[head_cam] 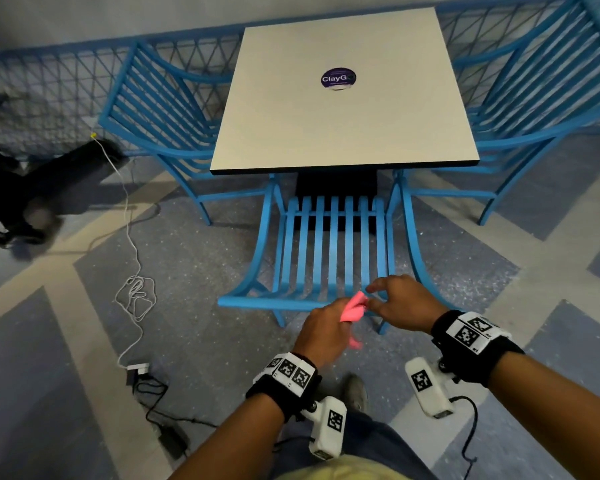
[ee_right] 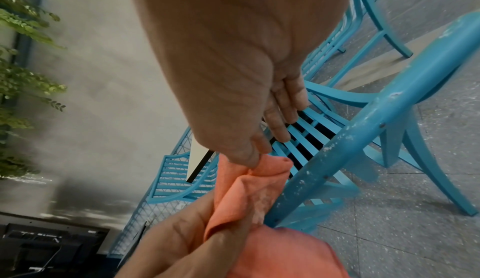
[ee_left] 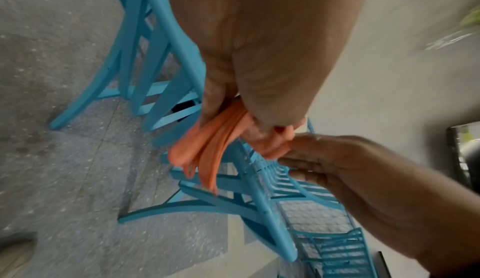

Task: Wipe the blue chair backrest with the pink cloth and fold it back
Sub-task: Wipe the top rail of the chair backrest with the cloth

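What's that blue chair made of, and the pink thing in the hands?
The chair looks like painted metal, though wood is possible: its matte blue paint is chipped and speckled along the top rail. The cloth is soft fabric, probably a thin woven rag: it bunches and creases where the left hand grips it and the right hand pinches its end.

The head view looks forward and down from above at the worktop and chair. Each wrist view looks along its own hand, very near. All three share the cloth at the chair's top rail.
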{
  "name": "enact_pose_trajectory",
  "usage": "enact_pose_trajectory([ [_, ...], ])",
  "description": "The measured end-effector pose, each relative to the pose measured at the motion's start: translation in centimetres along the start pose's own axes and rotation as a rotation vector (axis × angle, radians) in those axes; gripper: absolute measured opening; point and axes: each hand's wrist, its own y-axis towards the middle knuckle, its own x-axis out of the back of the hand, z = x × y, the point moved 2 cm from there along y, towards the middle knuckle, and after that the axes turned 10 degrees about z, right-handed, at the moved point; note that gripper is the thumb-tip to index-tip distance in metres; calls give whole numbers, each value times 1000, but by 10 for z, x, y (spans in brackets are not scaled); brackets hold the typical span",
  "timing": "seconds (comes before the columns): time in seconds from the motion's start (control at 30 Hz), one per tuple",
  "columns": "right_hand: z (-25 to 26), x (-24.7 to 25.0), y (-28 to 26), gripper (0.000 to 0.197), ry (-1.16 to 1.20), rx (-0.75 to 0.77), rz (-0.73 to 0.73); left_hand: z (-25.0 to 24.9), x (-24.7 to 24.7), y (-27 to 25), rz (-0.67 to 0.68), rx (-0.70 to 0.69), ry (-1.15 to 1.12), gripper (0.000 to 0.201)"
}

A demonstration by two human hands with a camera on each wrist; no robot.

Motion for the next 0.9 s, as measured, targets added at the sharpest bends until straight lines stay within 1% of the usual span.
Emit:
enact_pose_trajectory([
  [0.07,-5,4,0,46,43,-6,-17,-2,3,-5,14,-4,82,43],
  [0.1,-7,6,-1,44,60,-8,-28,-3,6,-6,-9,-1,127,43],
  [0.2,-17,13,-4,42,70,4,-75,-10,22,-17,-119,-6,195,31],
  [0.23,-20,14,-6,42,52,4,-83,-11,29,-20,-155,-5,200,33],
  [0.3,-26,15,-9,43,12,7,-88,-7,42,-24,-226,26,250,43],
  [0.37,-31,16,-13,42,7,2,-86,2,47,-19,-262,79,301,50],
  [0.47,-37,15,-17,42,6,-11,-83,13,31,-4,-228,133,298,53],
  [0.53,-42,14,-19,43,6,-21,-80,14,11,6,-207,103,243,57],
  [0.57,-45,14,-21,43,8,-25,-82,12,2,12,-225,73,226,60],
  [0.67,-54,15,-26,42,4,-49,-95,3,-22,26,-263,36,252,56],
  [0.77,-64,15,-32,41,-22,-79,-122,-7,-37,35,-259,65,234,53],
  [0.9,-73,11,-36,43,-43,-102,-126,-17,-52,38,-230,97,166,56],
])
